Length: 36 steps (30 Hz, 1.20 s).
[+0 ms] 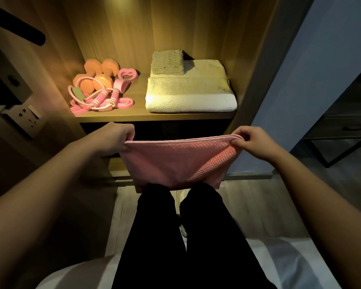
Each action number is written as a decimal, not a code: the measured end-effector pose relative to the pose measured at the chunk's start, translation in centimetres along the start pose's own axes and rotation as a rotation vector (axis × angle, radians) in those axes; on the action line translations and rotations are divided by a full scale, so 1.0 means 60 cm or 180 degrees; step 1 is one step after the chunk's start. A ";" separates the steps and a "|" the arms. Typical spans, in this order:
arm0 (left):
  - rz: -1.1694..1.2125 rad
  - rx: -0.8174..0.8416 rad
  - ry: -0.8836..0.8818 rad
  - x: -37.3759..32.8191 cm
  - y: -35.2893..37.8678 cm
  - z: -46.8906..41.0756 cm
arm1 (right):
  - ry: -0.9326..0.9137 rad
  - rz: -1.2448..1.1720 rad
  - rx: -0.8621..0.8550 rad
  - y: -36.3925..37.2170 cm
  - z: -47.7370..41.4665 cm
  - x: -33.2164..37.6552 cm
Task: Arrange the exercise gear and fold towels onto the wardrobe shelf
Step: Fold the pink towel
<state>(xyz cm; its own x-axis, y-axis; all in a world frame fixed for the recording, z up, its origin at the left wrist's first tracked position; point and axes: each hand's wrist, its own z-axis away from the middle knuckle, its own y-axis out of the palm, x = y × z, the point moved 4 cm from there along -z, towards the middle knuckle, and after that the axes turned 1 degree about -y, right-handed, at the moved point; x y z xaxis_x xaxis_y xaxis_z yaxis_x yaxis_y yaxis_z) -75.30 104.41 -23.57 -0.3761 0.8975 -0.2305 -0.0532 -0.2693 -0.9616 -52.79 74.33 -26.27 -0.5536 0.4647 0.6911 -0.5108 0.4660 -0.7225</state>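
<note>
wardrobe shelf [142, 113]: dumbbells [96, 77], folded towels [188, 90]

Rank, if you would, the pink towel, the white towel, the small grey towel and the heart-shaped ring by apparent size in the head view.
1. pink towel and white towel: these look alike, and the pink one is nearer the camera, so I leave them unranked.
2. small grey towel
3. heart-shaped ring
</note>
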 end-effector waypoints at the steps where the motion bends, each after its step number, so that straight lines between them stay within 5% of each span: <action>1: 0.0000 0.0017 0.0055 -0.001 -0.001 0.001 | -0.0008 -0.0019 0.0025 0.001 0.000 0.000; 8: 0.0142 0.0072 0.0093 0.006 0.004 0.005 | -0.0004 -0.0150 0.0212 0.007 0.004 0.004; 18: 0.1525 -0.0131 -0.0336 0.024 0.002 -0.006 | 0.0458 -0.0814 -0.0310 0.007 -0.006 -0.025; 24: 0.3787 -0.0428 -0.0874 0.037 0.035 0.020 | 0.0763 -0.1965 -0.0374 0.021 0.018 -0.040; 30: 0.3856 -0.0122 -0.0822 0.037 0.131 0.081 | 0.0970 -0.2189 -0.0183 0.074 0.093 -0.053; 36: 0.3833 0.0592 -0.1420 0.037 0.225 0.153 | 0.1726 -0.2316 0.0609 0.145 0.186 -0.092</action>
<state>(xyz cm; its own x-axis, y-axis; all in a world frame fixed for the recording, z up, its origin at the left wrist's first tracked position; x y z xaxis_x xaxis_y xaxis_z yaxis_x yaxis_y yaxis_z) -85.36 99.54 -35.68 -0.5489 -0.1249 -0.8265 0.4185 -0.8970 -0.1423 -61.53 67.42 -36.60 0.3048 0.4175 0.8560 -0.7383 0.6713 -0.0646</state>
